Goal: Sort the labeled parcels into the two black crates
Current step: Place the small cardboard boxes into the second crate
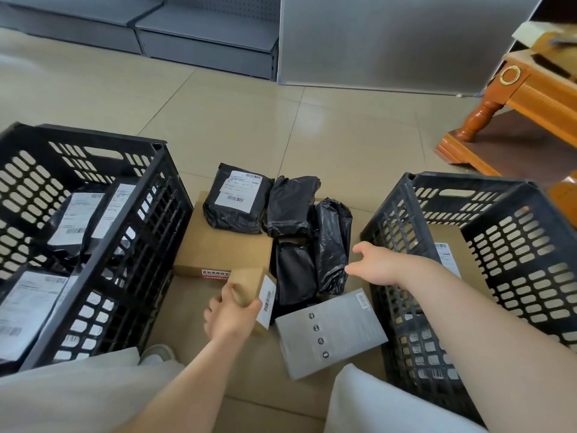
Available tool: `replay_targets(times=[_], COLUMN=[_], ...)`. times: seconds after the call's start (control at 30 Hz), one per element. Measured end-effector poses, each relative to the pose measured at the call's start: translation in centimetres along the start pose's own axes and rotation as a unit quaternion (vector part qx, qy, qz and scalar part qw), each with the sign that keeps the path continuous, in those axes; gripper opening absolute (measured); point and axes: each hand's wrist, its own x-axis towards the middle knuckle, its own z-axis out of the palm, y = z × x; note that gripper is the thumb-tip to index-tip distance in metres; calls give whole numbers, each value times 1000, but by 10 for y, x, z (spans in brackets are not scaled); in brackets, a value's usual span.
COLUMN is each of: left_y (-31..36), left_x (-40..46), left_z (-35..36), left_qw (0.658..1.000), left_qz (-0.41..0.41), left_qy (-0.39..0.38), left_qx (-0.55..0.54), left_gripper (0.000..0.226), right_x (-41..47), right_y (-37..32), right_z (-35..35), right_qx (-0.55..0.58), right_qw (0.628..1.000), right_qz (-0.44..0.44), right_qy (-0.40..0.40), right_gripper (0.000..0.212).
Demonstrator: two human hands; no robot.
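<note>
left hand point(229, 317) gripped small brown cardboard box point(249, 285), lower centre; right hand point(374, 264) spread, empty, near black plastic-wrapped parcel point(332, 248). best read white label point(268, 300) before choosing crate.

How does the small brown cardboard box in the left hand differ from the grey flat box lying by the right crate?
The small brown cardboard box is gripped by the left hand and tilted; the grey flat box lies untouched on the cardboard sheet. The brown one is chunkier and smaller; the grey one is wide, thin and printed with round icons. Both carry a barcode label.
</note>
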Motion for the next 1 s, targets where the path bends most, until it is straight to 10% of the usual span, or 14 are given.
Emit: replay_targets(times=[0.4,0.8,1.0], left_y=[31,62,71], left_x=[-26,-56,-64], left_z=[-12,-15,-13], left_qw=[911,663,656], left_qz=[-9,-10,32], left_qy=[-69,-386,-390], left_qx=[-406,-642,-646], left_gripper=[61,50,49], right_x=[9,1,-3], right_y=[-2,-8,-9], right_z=[5,-3,-7], right_qx=[123,293,362], right_qw=[992,948,909], right_qz=[-11,-47,-80], right_qy=[-12,-115,-191], right_gripper=[66,42,54])
